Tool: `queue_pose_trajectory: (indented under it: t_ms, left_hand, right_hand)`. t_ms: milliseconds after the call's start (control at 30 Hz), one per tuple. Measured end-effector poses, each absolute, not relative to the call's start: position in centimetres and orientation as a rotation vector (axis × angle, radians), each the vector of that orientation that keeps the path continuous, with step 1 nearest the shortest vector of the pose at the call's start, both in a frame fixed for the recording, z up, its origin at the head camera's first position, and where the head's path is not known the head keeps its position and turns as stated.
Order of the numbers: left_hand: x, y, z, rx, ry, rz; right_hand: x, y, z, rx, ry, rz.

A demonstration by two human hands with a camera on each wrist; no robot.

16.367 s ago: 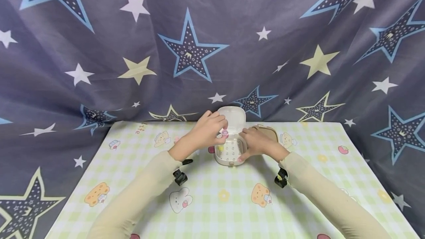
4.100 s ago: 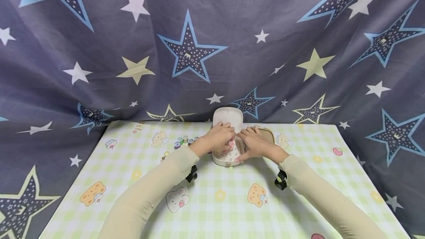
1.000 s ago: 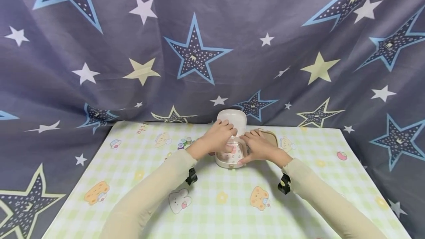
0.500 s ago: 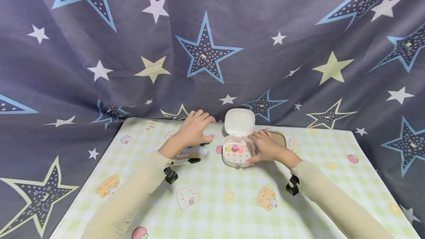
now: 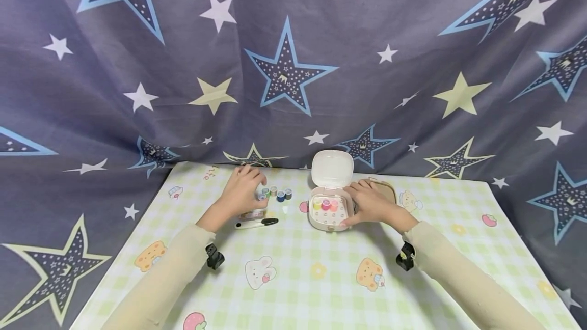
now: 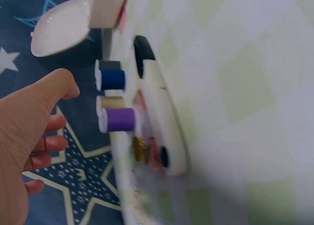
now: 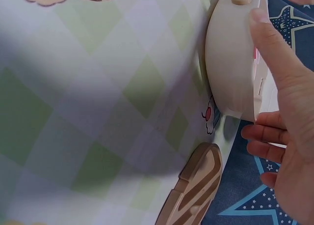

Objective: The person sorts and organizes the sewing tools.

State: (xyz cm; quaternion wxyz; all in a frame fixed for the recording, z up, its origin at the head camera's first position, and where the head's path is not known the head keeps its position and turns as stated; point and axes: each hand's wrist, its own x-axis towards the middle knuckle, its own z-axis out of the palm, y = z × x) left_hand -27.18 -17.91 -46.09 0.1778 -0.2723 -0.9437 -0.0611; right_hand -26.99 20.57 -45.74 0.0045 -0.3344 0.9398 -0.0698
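Note:
My right hand (image 5: 370, 202) grips the right side of a white sewing box (image 7: 228, 63), thumb at its front rim and fingers along the side. The box's lid (image 5: 332, 168) stands raised. On the pegged tray inside sit a yellow thread spool (image 5: 317, 204), a magenta spool (image 5: 326, 205) and a pink spool (image 5: 334, 205). To the left, my left hand (image 5: 239, 191) hovers beside several loose thread spools, its thumb apart from the bent fingers and nothing between them. Among these are a purple spool (image 6: 120, 120) and a dark blue spool (image 6: 113, 80).
White thread snips (image 5: 257, 223) with a black end lie in front of the loose spools, with a small pinkish item (image 5: 253, 214) just behind. A tan slotted tray (image 7: 198, 188) lies right of the box, partly behind my right hand. A starry curtain (image 5: 284, 65) hangs behind the table.
My left hand has left the box and moved left to the loose spools. The pink spool now shows on the tray beside the yellow and magenta ones. My right hand stays on the box.

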Motion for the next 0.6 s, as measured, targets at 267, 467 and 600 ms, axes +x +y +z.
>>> queue_pose_trajectory:
  t_ms: [267, 467, 600]
  left_hand:
    - [-27.1, -18.8, -47.6, -0.665, -2.741, -0.153]
    - [-27.2, -18.7, -48.2, -0.642, -2.745, -0.136]
    - [-27.2, -18.7, -48.3, -0.631, -2.766, -0.134]
  right_hand:
    - [-26.9, 20.6, -45.7, -1.034, 2.939, -0.229]
    - [-27.0, 20.6, -45.8, -1.032, 2.940, -0.219]
    - [-26.9, 20.6, -45.7, -1.027, 2.942, -0.219]
